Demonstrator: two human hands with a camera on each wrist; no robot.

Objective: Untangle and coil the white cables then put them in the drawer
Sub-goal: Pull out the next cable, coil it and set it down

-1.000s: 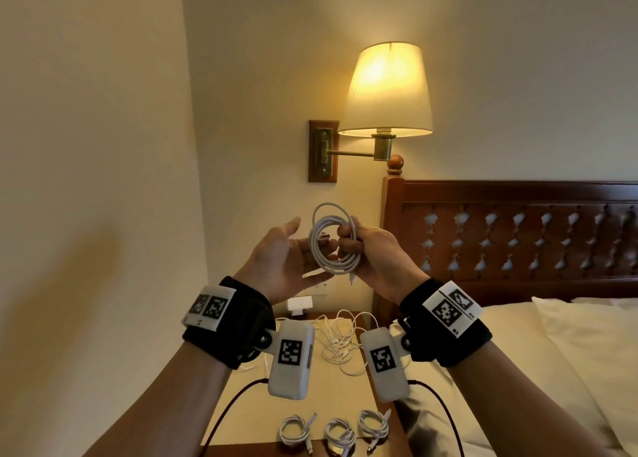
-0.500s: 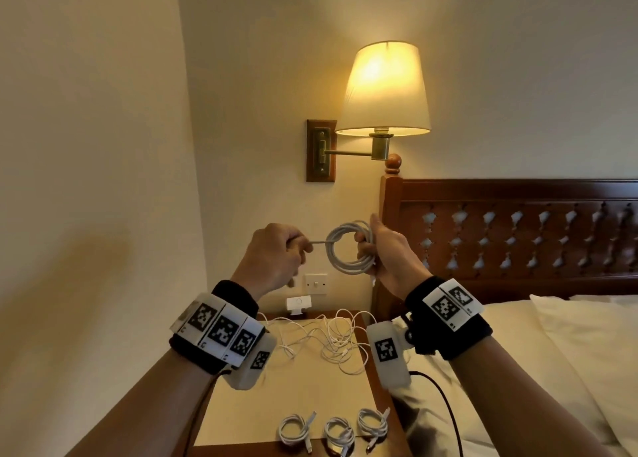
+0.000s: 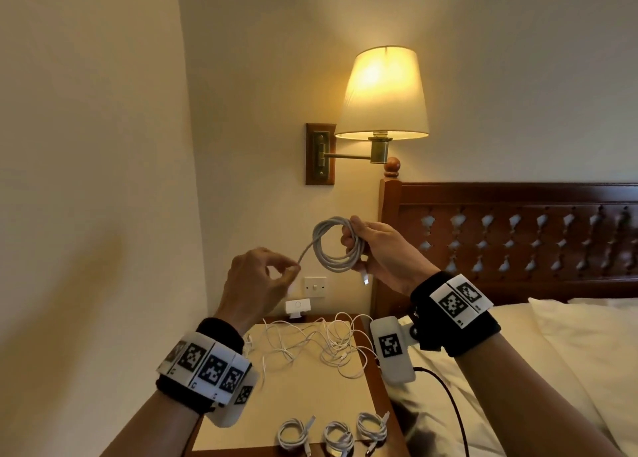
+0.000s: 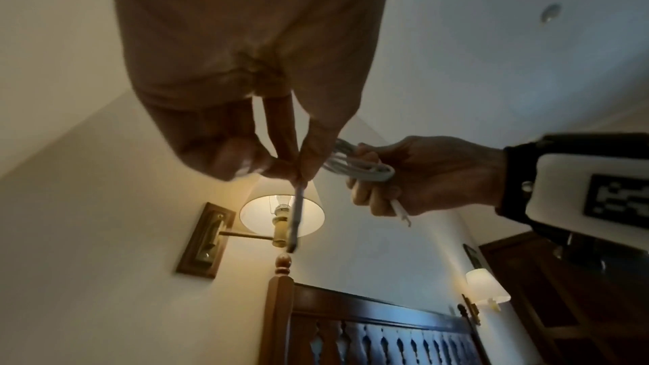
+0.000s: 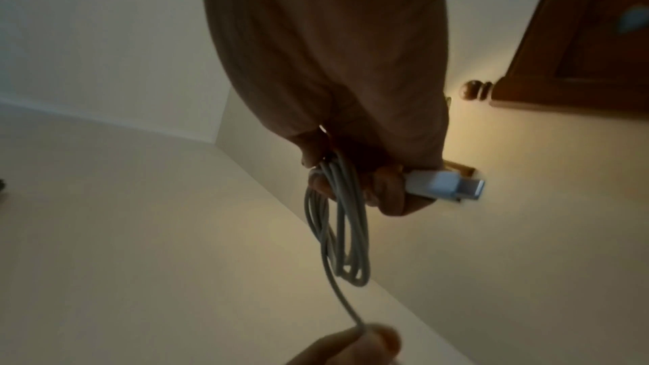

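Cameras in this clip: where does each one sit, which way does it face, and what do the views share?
Head: worn on the head, looks forward and down past both forearms at the left hand, right hand, coiled cable, nightstand and wall lamp.
Left wrist: under the left hand, faces up toward the ceiling; the right hand shows too.
Right wrist: under the right hand, faces up at the wall; left fingertips at bottom.
Shared: all three show the coiled cable; the head and left wrist views share the lamp.
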